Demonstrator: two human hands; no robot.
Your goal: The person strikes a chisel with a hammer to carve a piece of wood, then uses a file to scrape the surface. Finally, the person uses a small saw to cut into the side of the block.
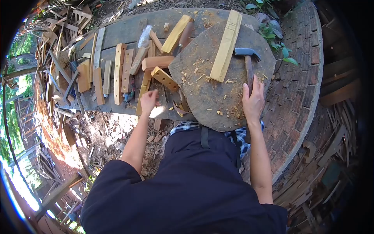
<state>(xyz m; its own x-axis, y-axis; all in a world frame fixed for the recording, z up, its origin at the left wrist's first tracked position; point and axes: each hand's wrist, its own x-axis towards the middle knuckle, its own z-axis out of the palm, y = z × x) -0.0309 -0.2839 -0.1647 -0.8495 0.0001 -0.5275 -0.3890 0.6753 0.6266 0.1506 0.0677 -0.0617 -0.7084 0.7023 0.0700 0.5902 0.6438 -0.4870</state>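
Note:
A claw hammer [249, 66] lies with its dark head on the round wooden block [202, 101], its handle pointing toward me. My right hand [254, 99] is around the handle's lower end. On the same block, left of the hammer, rests a long pale wood strip [226, 46]. My left hand [149, 102] hovers by the near edge of the bench, fingers loosely bent and apart, with nothing visible in them. Close to it are a drilled wood block [165, 79], a reddish wood block [157, 62] and an upright-lying yellowish strip [143, 93].
Several wood pieces, including a long drilled strip [120, 74], cover the plank bench [113, 39]. A chisel-like tool with a wooden handle [186, 33] and a clear plastic bag [145, 37] lie there too. A curved brick ledge [300, 82] borders the right side; scrap wood is piled at left.

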